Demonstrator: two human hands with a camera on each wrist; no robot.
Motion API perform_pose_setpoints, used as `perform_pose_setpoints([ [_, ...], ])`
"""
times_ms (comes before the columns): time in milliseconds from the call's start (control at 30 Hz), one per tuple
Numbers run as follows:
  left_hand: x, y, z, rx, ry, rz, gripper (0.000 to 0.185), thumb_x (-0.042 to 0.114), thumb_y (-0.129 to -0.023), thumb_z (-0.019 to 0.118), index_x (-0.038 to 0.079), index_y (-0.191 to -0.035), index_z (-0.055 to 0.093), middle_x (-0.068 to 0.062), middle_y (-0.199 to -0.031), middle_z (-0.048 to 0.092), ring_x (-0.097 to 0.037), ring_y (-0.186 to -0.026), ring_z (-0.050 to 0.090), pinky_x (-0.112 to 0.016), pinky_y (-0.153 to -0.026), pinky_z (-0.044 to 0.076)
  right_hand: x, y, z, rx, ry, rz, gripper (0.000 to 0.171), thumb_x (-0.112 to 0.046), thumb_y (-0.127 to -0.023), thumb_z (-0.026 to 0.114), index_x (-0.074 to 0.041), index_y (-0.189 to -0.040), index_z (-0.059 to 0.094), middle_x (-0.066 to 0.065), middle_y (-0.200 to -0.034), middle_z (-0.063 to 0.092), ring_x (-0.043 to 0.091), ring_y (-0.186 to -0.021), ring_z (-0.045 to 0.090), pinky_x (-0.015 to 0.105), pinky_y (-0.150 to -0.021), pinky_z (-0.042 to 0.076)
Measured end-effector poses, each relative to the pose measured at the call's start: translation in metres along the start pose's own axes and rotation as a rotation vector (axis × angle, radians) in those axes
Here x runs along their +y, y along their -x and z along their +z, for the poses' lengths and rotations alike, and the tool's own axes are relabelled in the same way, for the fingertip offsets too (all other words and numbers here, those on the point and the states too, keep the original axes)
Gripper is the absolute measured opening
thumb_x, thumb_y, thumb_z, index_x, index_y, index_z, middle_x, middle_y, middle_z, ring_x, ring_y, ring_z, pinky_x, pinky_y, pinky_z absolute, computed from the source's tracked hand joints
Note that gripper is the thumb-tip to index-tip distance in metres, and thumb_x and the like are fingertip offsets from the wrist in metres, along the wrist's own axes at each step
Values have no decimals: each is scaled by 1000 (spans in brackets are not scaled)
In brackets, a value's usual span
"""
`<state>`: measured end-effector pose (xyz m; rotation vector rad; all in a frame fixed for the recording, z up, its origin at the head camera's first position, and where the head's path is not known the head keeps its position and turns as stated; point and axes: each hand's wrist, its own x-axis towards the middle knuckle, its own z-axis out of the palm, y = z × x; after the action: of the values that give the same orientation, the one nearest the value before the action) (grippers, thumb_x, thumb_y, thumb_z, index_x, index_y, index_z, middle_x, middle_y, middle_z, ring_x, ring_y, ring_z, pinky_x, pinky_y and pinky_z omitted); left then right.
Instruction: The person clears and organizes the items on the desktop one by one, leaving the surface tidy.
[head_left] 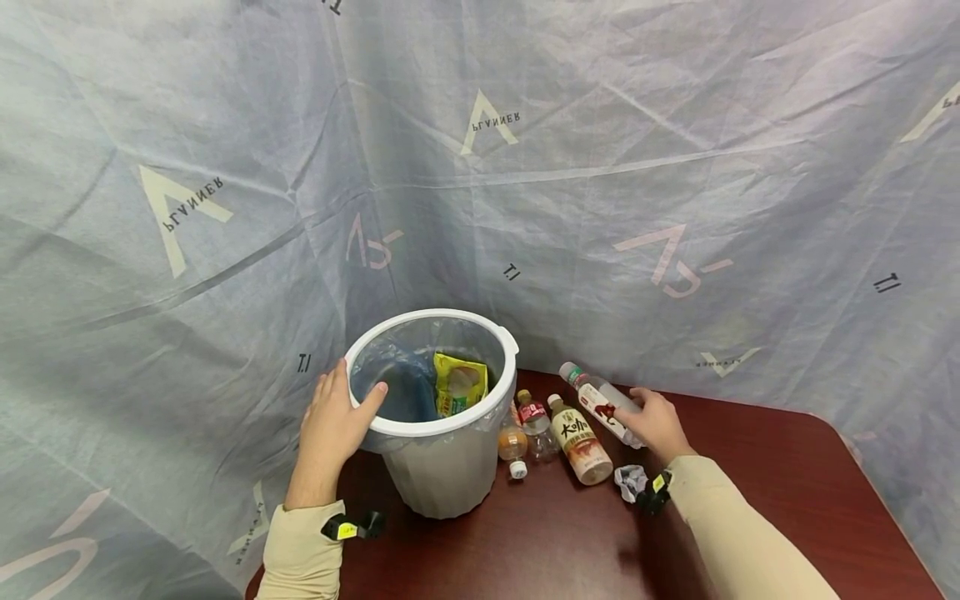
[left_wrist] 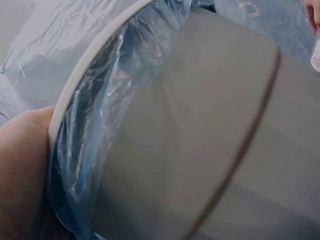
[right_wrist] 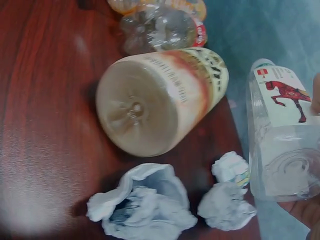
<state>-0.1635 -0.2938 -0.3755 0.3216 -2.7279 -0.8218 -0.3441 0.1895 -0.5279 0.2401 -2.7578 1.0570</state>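
Apparently to steady it, L hand [head_left: 330,423] rests w/ thumb wide on white-rimmed grey plastic bin [head_left: 442,475]; R hand [head_left: 660,425] grips clear white-labelled plastic bottle [head_left: 597,403] nr its base.

The bin [head_left: 442,477] is grey, its rim [head_left: 431,430] white, its liner [left_wrist: 115,100] translucent blue. The packet [head_left: 459,379] is yellow with a patch that looks green, though small in view. The clear bottle [right_wrist: 282,135] wears a white label [right_wrist: 274,118] with a red horse [right_wrist: 288,93].
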Motion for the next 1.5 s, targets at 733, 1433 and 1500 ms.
perform_pose_setpoints([
  [733,-2,0,0,9,8,2,97,62,-98,49,-2,-161,10,-30,-164,16,-48,-151,10,-72,-114,14,-7,2,4,-271,67,-30,75,-29,-80,74,13,-138,52,27,-121,65,30,-100,65,44,-80,55],
  [1433,-1,0,0,2,1,3,98,62,-98,48,-3,-161,10,-30,-164,14,-48,-152,10,-72,-114,14,-70,-31,-57,-238,40,-64,72,-27,-83,69,8,-143,50,28,-122,64,27,-86,65,36,-67,55],
  [1500,-1,0,0,2,-4,5,99,63,-98,48,-3,-161,10,-29,-164,14,-47,-152,9,-72,-114,14,-81,-35,-65,-225,42,-89,70,-25,-82,69,7,-141,52,27,-119,65,26,-85,66,35,-66,55],
])
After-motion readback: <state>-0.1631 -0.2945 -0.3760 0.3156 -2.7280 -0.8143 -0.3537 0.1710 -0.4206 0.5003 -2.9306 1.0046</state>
